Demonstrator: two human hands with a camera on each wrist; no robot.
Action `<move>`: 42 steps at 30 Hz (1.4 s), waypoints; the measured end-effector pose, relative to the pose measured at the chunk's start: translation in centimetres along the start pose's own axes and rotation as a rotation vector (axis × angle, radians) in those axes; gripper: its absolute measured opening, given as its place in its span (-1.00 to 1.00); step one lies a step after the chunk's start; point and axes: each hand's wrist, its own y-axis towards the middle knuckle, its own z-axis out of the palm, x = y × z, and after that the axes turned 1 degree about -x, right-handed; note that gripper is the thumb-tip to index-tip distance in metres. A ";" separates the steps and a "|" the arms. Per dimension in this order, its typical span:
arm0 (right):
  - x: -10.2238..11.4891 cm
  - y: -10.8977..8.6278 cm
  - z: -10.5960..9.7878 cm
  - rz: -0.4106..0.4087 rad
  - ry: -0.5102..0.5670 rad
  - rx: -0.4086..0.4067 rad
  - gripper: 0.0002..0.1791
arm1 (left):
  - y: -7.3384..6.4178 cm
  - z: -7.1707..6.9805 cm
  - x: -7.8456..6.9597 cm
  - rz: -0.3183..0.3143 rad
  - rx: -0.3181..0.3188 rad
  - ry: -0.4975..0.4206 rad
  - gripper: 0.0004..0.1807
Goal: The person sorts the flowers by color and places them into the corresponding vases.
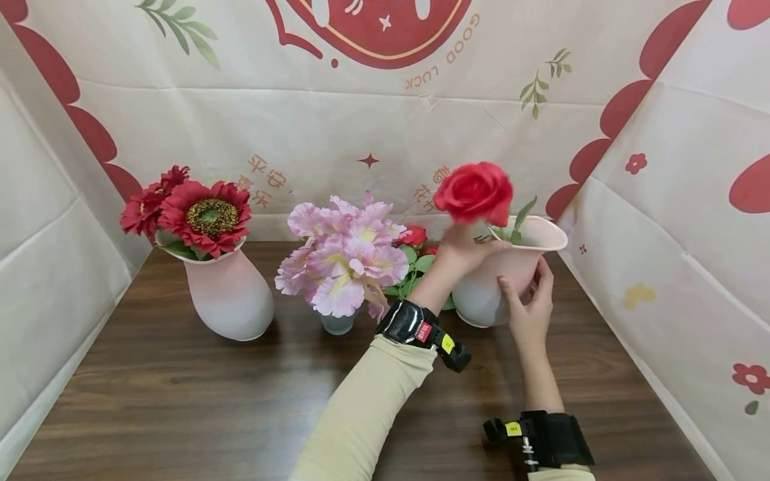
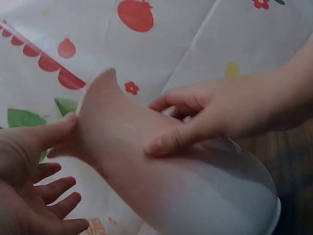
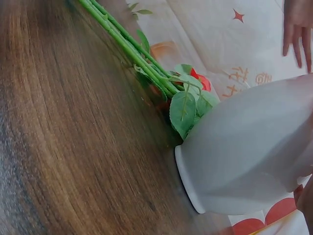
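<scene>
On the right side of the table stands a pink-to-white vase (image 1: 490, 284) with a flared rim. My right hand (image 1: 529, 304) grips its side, thumb in front and fingers round the far side, as the right hand (image 2: 210, 110) in the left wrist view also shows. A red rose (image 1: 475, 192) leans out over the vase's left rim, its leaf above the opening. Beneath the bloom is my left hand (image 1: 466, 248). In the left wrist view the left hand (image 2: 36, 166) has its thumb at the rim and its other fingers spread and loose, holding nothing.
A matching vase (image 1: 228, 294) with red sunflower-like flowers (image 1: 207, 217) stands at the left. Pink ruffled flowers (image 1: 349, 257) rise from a small cup (image 1: 338, 323) in the middle. More red roses (image 1: 412, 236) lie behind my left wrist, their green stems (image 3: 127, 46) on the table.
</scene>
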 end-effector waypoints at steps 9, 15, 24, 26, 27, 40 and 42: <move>0.1 0.2 -0.1 -0.020 0.005 -0.004 -0.25 | -1.5 0.1 2.7 -0.136 0.022 -0.171 -0.10; 0.2 0.3 -0.2 -0.009 0.001 -0.008 -0.24 | -2.2 0.2 4.7 -0.157 0.014 -0.215 -0.13; 0.1 0.3 -0.3 0.009 0.003 -0.017 -0.23 | -3.4 0.2 7.2 -0.216 0.038 -0.285 -0.21; 0.1 0.3 -0.2 0.010 0.004 -0.019 -0.23 | -3.6 0.2 7.9 -0.223 0.054 -0.311 -0.22; 0.1 0.3 -0.2 0.010 0.004 -0.019 -0.23 | -3.8 0.2 8.2 -0.233 0.065 -0.321 -0.22; 0.1 0.3 -0.3 0.024 0.015 -0.013 -0.23 | -5.2 0.0 11.7 -0.211 0.000 -0.359 -0.26; 0.1 0.3 -0.3 0.026 0.015 -0.011 -0.23 | -5.4 0.0 12.3 -0.199 -0.022 -0.382 -0.27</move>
